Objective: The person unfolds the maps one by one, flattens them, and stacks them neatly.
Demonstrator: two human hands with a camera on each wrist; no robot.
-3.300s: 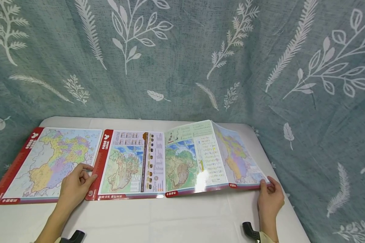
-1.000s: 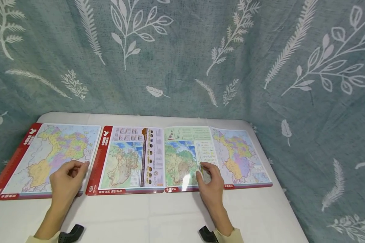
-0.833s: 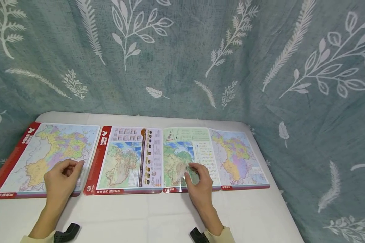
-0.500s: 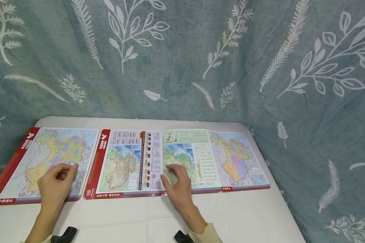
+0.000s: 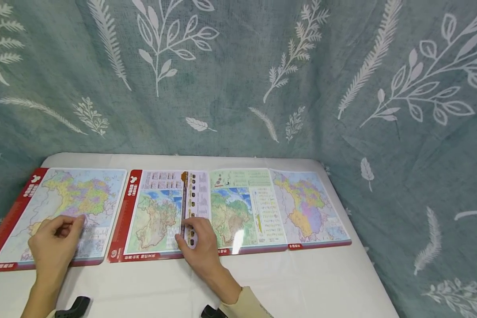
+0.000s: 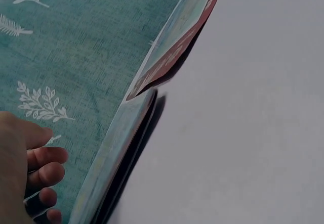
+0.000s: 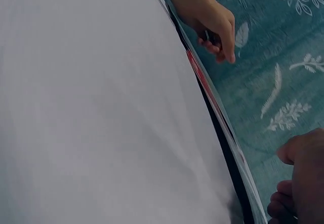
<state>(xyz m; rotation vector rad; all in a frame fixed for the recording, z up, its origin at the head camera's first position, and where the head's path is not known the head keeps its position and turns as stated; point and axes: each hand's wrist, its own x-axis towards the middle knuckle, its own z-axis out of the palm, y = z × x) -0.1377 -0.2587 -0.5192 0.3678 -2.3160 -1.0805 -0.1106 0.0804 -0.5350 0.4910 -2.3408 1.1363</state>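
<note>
A folded map (image 5: 91, 225) with a red band down its left edge lies at the left of the table. My left hand (image 5: 53, 245) is over its lower part, fingers loosely curled, nothing held; the left wrist view shows this hand (image 6: 30, 168) above the map's edge. Beside it lies a fold-out map (image 5: 155, 216), spread flat in three panels with the red band on the left. Over the lower right of its first panel is my right hand (image 5: 202, 247), thumb and index finger apart, holding nothing. In the right wrist view this hand (image 7: 306, 178) appears raised off the sheet.
A white cloth covers the table (image 5: 302, 282), which has rounded corners. Behind and to the right hangs a blue-green curtain (image 5: 230, 79) with white leaf prints. Black straps (image 5: 73, 307) sit at the wrists, beside beige sleeves (image 5: 246, 304).
The fold-out map's right part, lifted earlier with my right hand at its corner, now lies flat. My right hand has moved left across it; my left hand has shifted left off its edge.
</note>
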